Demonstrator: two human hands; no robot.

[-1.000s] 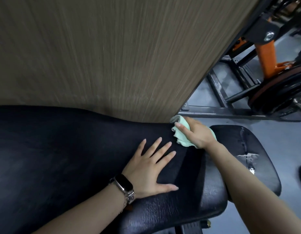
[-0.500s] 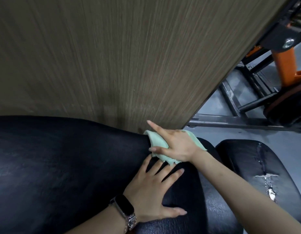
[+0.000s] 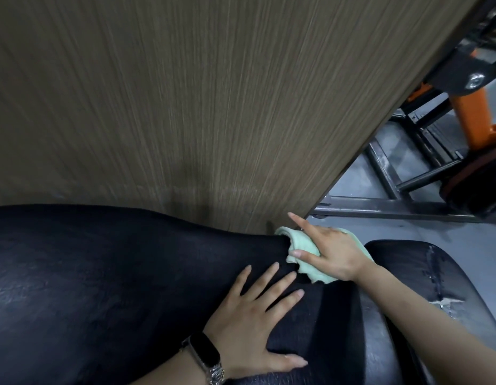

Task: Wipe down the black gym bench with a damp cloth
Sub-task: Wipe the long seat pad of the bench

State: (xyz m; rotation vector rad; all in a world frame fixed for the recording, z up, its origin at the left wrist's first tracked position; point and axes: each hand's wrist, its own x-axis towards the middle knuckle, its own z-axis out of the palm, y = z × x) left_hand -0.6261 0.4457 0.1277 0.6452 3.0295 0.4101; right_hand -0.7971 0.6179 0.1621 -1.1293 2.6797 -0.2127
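The right hand [image 3: 334, 252] presses flat on the cloth [image 3: 302, 244] – soft, limp, best held bunched under the palm – while the left hand [image 3: 252, 315] rests spread on the bench [image 3: 102, 273].

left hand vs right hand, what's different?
The left hand lies flat on the bench with fingers spread and holds nothing; the right hand presses the green cloth at the bench's far edge. The left wrist wears a watch; the right wrist is bare. Both rest on the bench.
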